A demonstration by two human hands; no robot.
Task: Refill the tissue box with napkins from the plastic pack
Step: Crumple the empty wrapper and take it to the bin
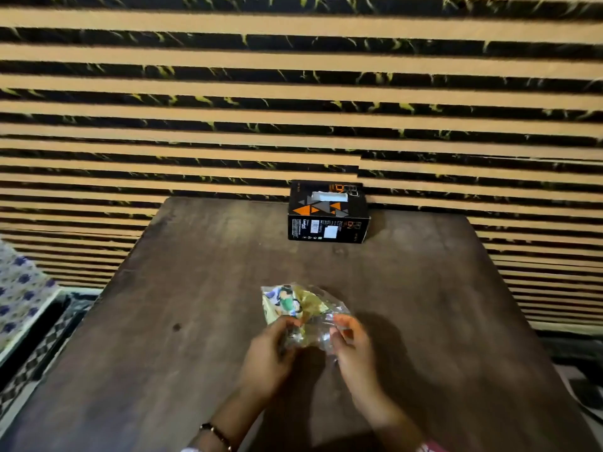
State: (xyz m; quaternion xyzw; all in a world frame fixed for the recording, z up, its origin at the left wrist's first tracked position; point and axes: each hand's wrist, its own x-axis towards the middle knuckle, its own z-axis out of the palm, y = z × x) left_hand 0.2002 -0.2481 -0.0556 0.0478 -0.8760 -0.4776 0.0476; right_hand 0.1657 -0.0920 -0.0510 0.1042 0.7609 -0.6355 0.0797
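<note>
A black tissue box (328,212) with orange and grey triangles stands at the far edge of the dark wooden table (163,337), its top slot showing white. Nearer to me, a crinkled clear plastic pack (298,305) with printed napkins inside is held just above the table's middle. My left hand (269,350) grips the pack's near left end. My right hand (352,340) pinches its clear right end. The frame is blurred, so the pack's opening cannot be made out.
A wall of tan and black stripes rises right behind the table. A blue-flowered cloth (19,295) lies on a low surface at the left. Patterned floor shows beside the table's left edge.
</note>
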